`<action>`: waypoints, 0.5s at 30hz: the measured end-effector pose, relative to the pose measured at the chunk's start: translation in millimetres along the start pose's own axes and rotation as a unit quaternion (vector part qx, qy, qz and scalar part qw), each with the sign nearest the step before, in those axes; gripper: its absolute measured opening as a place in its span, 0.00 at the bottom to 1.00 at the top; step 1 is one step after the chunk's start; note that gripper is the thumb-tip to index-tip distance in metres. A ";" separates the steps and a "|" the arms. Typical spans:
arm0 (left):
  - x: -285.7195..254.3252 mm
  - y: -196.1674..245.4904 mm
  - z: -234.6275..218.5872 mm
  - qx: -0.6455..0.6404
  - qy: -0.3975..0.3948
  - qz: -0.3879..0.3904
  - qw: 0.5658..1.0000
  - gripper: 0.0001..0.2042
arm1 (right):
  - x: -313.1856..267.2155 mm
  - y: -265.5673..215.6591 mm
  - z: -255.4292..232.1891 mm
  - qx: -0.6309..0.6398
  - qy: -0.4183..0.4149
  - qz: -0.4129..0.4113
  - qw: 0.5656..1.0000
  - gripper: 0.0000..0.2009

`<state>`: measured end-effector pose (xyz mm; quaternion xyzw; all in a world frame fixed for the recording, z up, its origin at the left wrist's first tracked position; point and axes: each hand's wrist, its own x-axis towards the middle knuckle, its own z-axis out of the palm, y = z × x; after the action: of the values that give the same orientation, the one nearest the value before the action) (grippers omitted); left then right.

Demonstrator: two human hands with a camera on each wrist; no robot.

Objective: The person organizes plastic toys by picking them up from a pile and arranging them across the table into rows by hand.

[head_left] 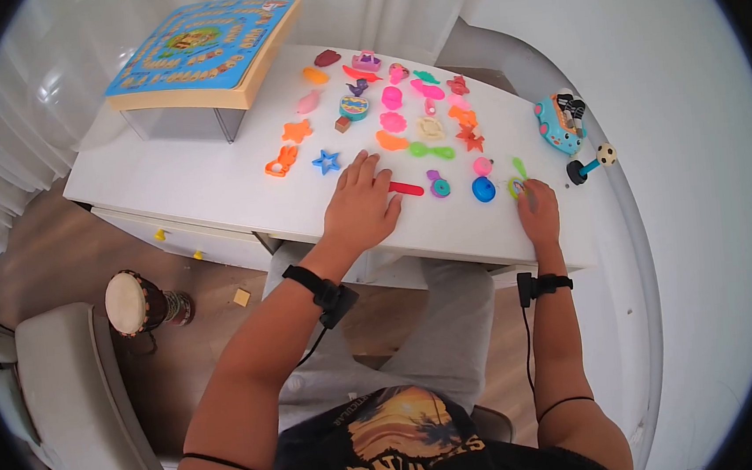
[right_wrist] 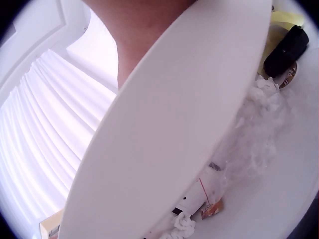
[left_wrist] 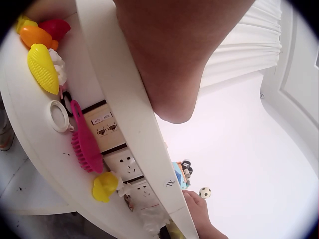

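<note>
In the head view my left hand (head_left: pixel 361 202) rests palm down on the white table, fingers spread, beside a red stick (head_left: pixel 407 189). A blue star (head_left: pixel 326 161) lies to its left. At the right, my right hand (head_left: pixel 539 211) touches or holds a light green round piece (head_left: pixel 516 188); its fingertips partly cover it, so the grip is unclear. Left of that hand lie a blue round piece (head_left: pixel 484 189) and a pink one (head_left: pixel 483 166). A teal and purple piece (head_left: pixel 439 187) sits between the hands. Rows of coloured shapes lie beyond. The left wrist view shows my right hand (left_wrist: pixel 198 211) at the table edge.
A blue game board (head_left: pixel 202 45) stands raised at the back left. A teal toy (head_left: pixel 558 123) and a small football on a stand (head_left: pixel 606 155) are at the right. The left wrist view shows a pink brush (left_wrist: pixel 85 142) on a lower shelf.
</note>
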<state>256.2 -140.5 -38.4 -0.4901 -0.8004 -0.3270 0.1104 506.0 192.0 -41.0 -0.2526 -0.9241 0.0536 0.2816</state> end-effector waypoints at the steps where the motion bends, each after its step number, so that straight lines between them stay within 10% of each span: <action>1: -0.1 -0.1 0.7 0.003 0.002 0.003 1.000 0.19 | 0.6 -3.0 -0.4 0.003 -0.001 -0.001 1.000 0.18; 15: -0.1 -1.5 2.5 0.020 0.004 0.015 1.000 0.19 | 0.2 0.6 1.3 -0.007 0.006 -0.013 1.000 0.22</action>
<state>255.3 -139.4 -41.0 -0.4987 -0.7989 -0.3112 0.1278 505.4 192.7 -42.1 -0.2430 -0.9259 0.0417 0.2862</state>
